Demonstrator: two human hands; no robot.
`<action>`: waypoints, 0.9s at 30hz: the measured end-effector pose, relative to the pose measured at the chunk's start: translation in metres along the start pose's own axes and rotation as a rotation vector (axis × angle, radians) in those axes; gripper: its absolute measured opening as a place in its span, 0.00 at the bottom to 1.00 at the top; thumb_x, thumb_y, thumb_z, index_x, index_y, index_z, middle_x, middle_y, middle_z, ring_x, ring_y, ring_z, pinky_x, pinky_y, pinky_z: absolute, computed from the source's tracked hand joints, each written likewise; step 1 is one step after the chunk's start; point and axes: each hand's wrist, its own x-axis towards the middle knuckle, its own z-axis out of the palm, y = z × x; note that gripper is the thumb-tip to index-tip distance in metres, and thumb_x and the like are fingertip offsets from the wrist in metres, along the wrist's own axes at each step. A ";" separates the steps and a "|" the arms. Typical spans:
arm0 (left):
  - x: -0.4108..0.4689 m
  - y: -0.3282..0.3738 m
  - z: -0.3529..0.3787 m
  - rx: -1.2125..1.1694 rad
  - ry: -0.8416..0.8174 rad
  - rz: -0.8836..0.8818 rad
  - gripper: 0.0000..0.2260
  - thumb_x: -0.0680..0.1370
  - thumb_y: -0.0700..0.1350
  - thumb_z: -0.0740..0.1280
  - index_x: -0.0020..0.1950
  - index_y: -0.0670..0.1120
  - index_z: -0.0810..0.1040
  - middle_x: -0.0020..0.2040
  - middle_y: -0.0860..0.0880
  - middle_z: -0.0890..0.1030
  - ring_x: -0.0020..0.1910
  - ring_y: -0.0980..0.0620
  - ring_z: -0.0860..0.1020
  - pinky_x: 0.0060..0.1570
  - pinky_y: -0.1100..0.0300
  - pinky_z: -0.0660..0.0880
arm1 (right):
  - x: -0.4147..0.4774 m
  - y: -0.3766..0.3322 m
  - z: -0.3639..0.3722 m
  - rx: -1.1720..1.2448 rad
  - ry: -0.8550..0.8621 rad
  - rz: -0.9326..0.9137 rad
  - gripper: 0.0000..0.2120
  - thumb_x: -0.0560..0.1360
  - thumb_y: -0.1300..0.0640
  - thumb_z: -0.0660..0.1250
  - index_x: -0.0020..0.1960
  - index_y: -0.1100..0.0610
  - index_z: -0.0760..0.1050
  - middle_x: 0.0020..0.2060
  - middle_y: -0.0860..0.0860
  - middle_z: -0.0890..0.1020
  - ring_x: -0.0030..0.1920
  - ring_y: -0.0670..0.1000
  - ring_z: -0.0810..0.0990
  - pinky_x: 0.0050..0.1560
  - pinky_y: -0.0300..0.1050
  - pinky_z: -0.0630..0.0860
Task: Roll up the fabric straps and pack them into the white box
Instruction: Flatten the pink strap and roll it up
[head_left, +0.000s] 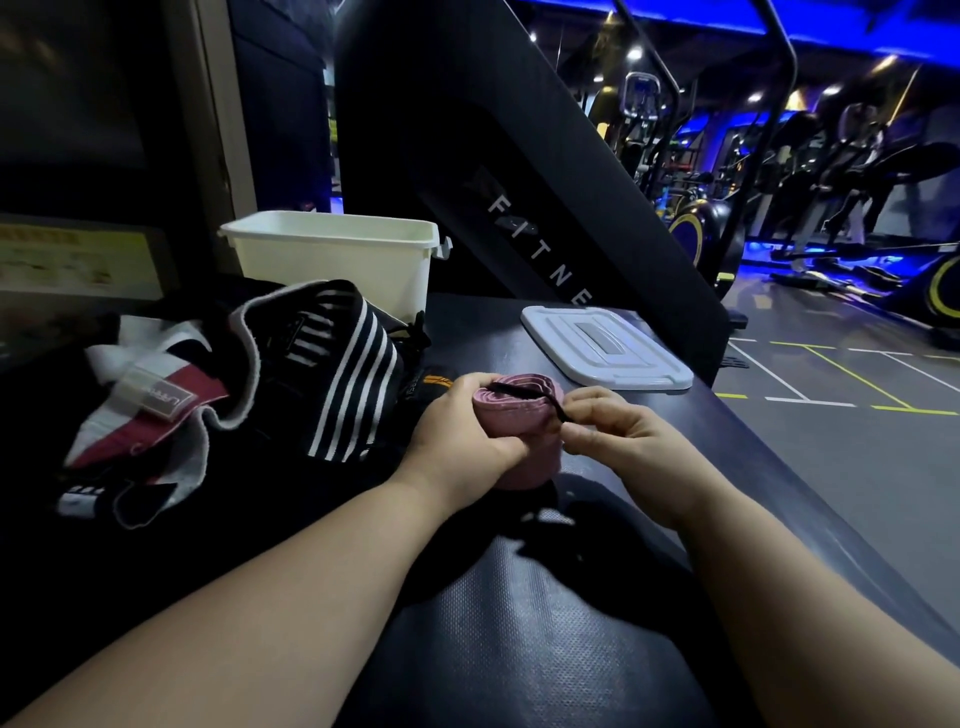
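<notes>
Between left hand (465, 439) and right hand (618, 434), pink strap roll (519, 410)

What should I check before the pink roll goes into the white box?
1. Hold on the pink roll: ok, the left grip wraps around it.
2. Fastening of the black end: cannot tell, the right grip pinches it at the roll's top.
3. Opening of the white box: ok, the lid lies off, on the mat to its right.
4. Room inside the box: cannot tell, its bottom is hidden.
5. All straps rolled: not ok, the striped straps lie loose in front of the box.
</notes>
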 end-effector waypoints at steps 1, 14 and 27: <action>0.000 0.000 0.000 0.005 0.003 0.000 0.28 0.65 0.48 0.80 0.63 0.51 0.74 0.50 0.56 0.77 0.48 0.59 0.76 0.42 0.81 0.67 | 0.000 0.000 0.000 0.001 -0.007 0.003 0.05 0.69 0.57 0.71 0.42 0.51 0.85 0.45 0.42 0.78 0.50 0.42 0.77 0.59 0.39 0.72; 0.006 -0.006 -0.005 -0.025 -0.129 0.026 0.41 0.57 0.51 0.80 0.69 0.53 0.70 0.60 0.54 0.76 0.57 0.59 0.75 0.57 0.71 0.69 | 0.001 0.001 0.000 -0.124 0.008 -0.017 0.05 0.69 0.51 0.74 0.36 0.51 0.83 0.41 0.38 0.76 0.47 0.41 0.76 0.58 0.39 0.69; 0.004 -0.014 -0.008 -0.401 -0.369 -0.045 0.34 0.62 0.47 0.76 0.67 0.48 0.70 0.59 0.48 0.81 0.59 0.53 0.79 0.59 0.61 0.75 | 0.002 0.007 0.008 -0.181 0.170 -0.116 0.07 0.66 0.49 0.73 0.32 0.49 0.78 0.42 0.41 0.76 0.45 0.43 0.76 0.50 0.37 0.73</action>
